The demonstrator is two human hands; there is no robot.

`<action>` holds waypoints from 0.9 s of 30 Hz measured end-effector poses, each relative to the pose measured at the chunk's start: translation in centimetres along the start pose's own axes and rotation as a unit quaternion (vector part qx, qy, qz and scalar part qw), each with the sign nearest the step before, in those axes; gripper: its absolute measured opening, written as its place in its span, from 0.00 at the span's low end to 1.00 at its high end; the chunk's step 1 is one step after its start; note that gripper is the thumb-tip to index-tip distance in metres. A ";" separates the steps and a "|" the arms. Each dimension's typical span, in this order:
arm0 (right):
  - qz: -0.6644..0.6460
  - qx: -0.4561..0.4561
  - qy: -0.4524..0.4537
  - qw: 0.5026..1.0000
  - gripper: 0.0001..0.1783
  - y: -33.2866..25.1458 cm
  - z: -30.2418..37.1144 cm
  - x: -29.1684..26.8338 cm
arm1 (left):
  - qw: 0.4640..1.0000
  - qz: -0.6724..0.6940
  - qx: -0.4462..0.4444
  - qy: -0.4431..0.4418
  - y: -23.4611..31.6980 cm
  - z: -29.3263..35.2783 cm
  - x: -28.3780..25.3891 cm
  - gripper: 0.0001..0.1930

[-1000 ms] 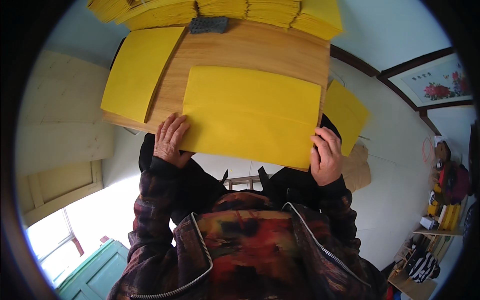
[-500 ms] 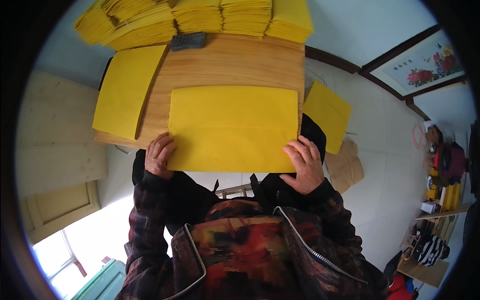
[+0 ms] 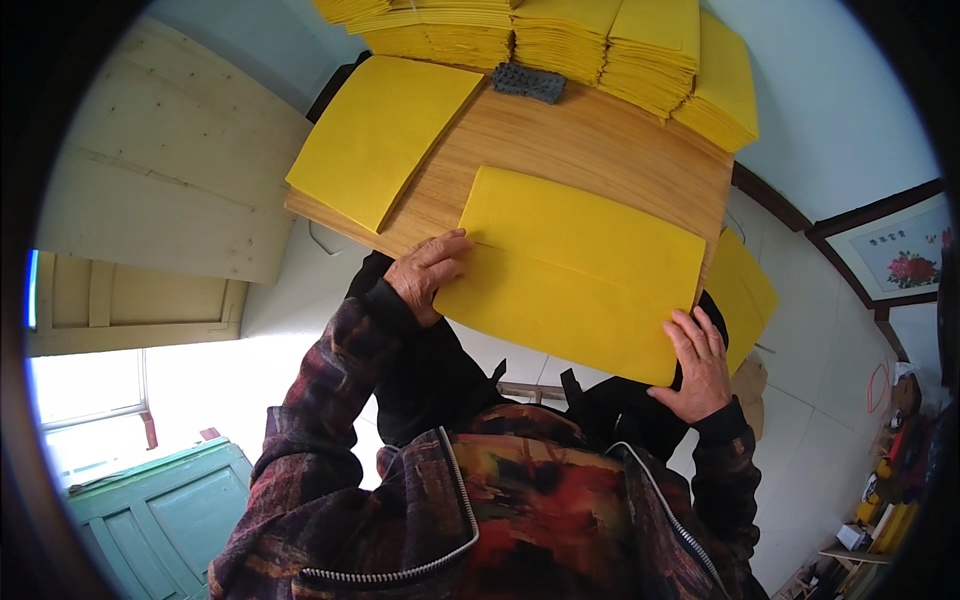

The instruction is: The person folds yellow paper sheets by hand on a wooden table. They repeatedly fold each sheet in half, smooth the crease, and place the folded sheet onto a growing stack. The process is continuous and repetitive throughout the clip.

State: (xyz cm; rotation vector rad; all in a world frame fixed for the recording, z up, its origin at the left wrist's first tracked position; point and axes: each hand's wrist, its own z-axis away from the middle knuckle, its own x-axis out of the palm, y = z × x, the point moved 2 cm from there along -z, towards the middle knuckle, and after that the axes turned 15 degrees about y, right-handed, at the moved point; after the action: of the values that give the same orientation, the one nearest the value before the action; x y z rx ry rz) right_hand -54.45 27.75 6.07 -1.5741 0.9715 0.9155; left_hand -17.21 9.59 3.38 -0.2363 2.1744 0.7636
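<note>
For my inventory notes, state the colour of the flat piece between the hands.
The flat piece is plain yellow, best seen in the head view.

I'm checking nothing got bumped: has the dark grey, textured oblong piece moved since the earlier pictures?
No: the dark grey piece still lies beside the row of yellow layered stacks on the brown wooden table.
</note>
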 end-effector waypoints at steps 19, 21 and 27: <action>0.037 -0.047 0.045 0.997 0.31 2.5 0.2 0.7 | 0.999 -0.016 0.032 -0.002 -1.9 -0.4 1.0 0.18; 0.030 -0.044 0.035 0.998 0.33 2.5 0.4 0.6 | 0.999 -0.027 0.018 -0.012 -1.5 -0.3 1.1 0.19; 0.007 -0.017 0.004 1.000 0.38 2.1 0.6 0.2 | 0.998 -0.053 0.032 -0.020 -0.5 -0.2 1.0 0.23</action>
State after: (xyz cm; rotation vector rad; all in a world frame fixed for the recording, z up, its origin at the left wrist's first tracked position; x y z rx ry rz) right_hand -56.37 27.99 5.02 -1.6034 0.9781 0.9401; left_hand -17.81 9.15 2.49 -0.2994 2.1260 0.6333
